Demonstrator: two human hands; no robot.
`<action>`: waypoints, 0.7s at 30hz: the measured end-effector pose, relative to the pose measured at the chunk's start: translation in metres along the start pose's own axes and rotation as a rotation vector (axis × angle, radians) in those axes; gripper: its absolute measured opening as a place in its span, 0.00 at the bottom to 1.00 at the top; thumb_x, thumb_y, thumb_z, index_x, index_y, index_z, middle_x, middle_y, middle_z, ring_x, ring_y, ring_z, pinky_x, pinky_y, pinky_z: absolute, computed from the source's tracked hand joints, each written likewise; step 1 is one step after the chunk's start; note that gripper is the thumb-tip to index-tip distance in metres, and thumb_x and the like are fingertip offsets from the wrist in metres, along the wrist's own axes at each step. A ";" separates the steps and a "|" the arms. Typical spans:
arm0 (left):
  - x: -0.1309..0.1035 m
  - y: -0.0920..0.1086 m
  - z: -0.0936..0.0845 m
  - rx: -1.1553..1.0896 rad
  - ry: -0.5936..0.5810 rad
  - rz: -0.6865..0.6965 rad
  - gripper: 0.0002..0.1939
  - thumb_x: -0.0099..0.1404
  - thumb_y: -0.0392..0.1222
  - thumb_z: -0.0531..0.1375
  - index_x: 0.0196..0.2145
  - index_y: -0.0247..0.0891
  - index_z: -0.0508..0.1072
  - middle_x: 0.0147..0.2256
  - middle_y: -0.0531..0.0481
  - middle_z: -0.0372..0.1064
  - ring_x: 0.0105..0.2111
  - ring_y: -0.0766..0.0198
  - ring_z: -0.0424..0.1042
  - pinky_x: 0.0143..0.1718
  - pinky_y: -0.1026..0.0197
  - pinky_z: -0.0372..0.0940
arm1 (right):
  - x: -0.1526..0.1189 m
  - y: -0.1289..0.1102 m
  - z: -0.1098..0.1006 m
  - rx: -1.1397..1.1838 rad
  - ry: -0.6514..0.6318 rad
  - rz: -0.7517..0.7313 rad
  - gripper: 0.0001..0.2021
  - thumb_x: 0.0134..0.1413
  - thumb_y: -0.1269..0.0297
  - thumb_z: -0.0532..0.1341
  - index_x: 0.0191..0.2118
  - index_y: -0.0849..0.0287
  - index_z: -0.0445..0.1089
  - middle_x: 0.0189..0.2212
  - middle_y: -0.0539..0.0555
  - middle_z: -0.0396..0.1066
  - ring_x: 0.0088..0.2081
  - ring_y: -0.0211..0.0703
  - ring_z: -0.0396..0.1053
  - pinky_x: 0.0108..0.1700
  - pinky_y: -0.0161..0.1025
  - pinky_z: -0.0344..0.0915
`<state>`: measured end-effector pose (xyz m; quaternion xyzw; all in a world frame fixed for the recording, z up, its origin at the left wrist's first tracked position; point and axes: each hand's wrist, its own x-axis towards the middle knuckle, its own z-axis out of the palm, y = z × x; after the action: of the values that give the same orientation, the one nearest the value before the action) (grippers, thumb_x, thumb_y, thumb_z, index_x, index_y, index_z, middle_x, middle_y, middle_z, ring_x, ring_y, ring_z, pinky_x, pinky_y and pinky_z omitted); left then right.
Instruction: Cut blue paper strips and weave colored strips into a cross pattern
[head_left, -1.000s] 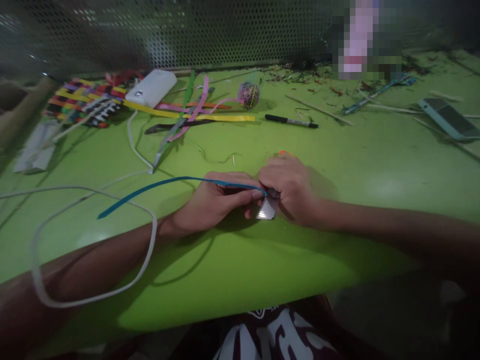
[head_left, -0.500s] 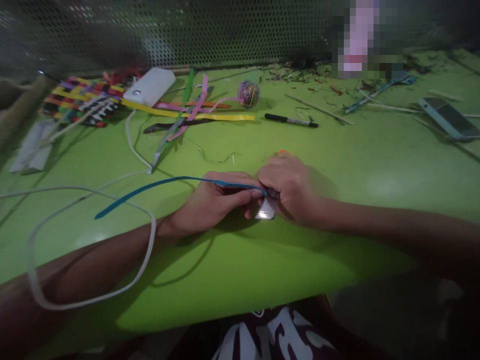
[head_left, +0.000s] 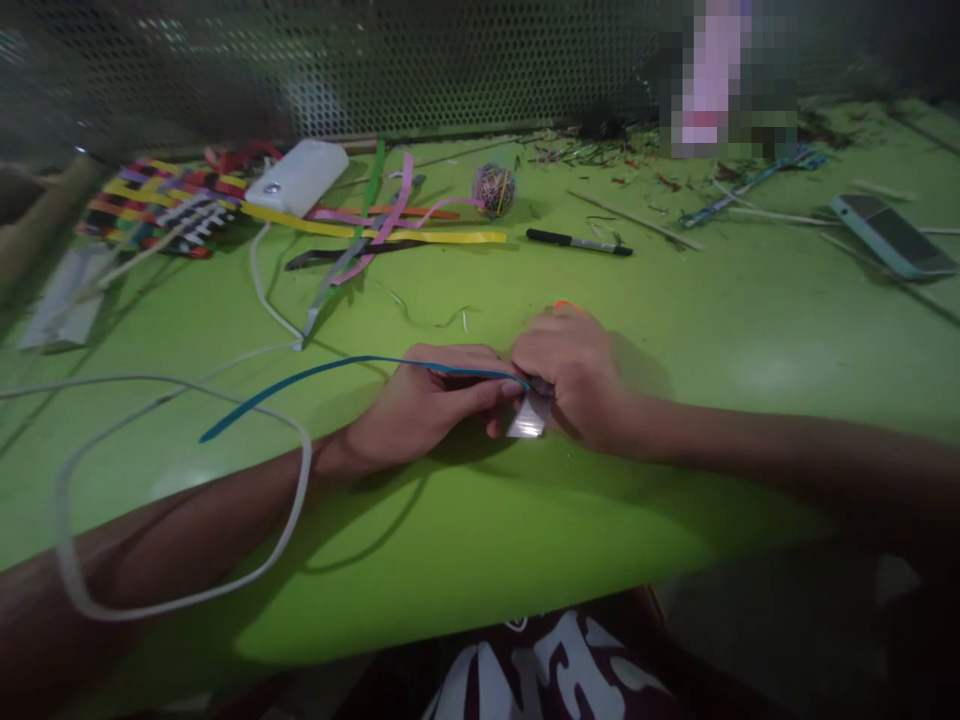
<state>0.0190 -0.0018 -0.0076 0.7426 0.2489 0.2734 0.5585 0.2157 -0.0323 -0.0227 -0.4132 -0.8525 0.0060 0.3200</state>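
A long blue strip [head_left: 300, 376] runs from between my hands out to the left in a low arch, its end hanging free. My left hand [head_left: 435, 400] pinches this strip between thumb and fingers. Close against it, my right hand [head_left: 570, 370] is closed with the knuckles up; its fingertips are hidden, and a small dark part shows under them. A short silvery-white strip piece [head_left: 529, 416] sticks out below, between the two hands. Something orange [head_left: 566, 305] shows at the far side of my right hand.
A white cable [head_left: 300, 500] loops over my left forearm from a white device [head_left: 300, 177]. Coloured strips [head_left: 390, 235], a woven piece [head_left: 161, 205], a ball of strands [head_left: 495, 190], a black marker [head_left: 579, 242], thin sticks [head_left: 637, 219] and a phone [head_left: 892, 237] lie on the green table [head_left: 450, 540].
Hardly anything differs. The free end of the blue strip has shifted slightly right, and the silvery-white piece has tilted a little. Both hands stay together.
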 end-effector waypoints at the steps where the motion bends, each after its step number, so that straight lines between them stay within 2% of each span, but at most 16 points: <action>1: 0.000 0.000 0.000 0.001 -0.002 0.000 0.15 0.70 0.41 0.63 0.25 0.36 0.77 0.25 0.51 0.73 0.27 0.66 0.72 0.34 0.64 0.69 | 0.000 0.000 0.000 -0.003 -0.009 0.009 0.13 0.46 0.71 0.60 0.23 0.55 0.52 0.19 0.46 0.54 0.26 0.38 0.49 0.33 0.41 0.47; 7: -0.001 -0.001 -0.001 0.020 0.006 0.003 0.17 0.70 0.43 0.63 0.24 0.36 0.77 0.26 0.51 0.74 0.28 0.65 0.72 0.34 0.63 0.69 | 0.001 -0.003 -0.004 -0.021 -0.034 0.016 0.13 0.51 0.71 0.58 0.24 0.55 0.51 0.21 0.47 0.56 0.28 0.39 0.49 0.34 0.42 0.47; 14: -0.001 -0.003 -0.001 0.038 0.002 0.041 0.19 0.71 0.42 0.62 0.22 0.36 0.76 0.26 0.52 0.73 0.29 0.67 0.72 0.35 0.65 0.68 | 0.002 -0.004 -0.005 -0.016 -0.009 -0.010 0.11 0.47 0.74 0.56 0.25 0.55 0.50 0.21 0.46 0.52 0.26 0.38 0.49 0.33 0.40 0.46; 21: -0.002 -0.002 -0.001 0.016 0.013 0.042 0.16 0.71 0.39 0.63 0.25 0.35 0.77 0.26 0.53 0.73 0.27 0.68 0.72 0.33 0.66 0.68 | 0.002 -0.002 -0.002 -0.037 0.000 -0.021 0.12 0.54 0.71 0.56 0.23 0.55 0.53 0.21 0.47 0.54 0.27 0.38 0.50 0.33 0.39 0.46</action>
<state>0.0171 -0.0023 -0.0095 0.7503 0.2392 0.2877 0.5451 0.2150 -0.0326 -0.0197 -0.4102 -0.8568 -0.0132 0.3122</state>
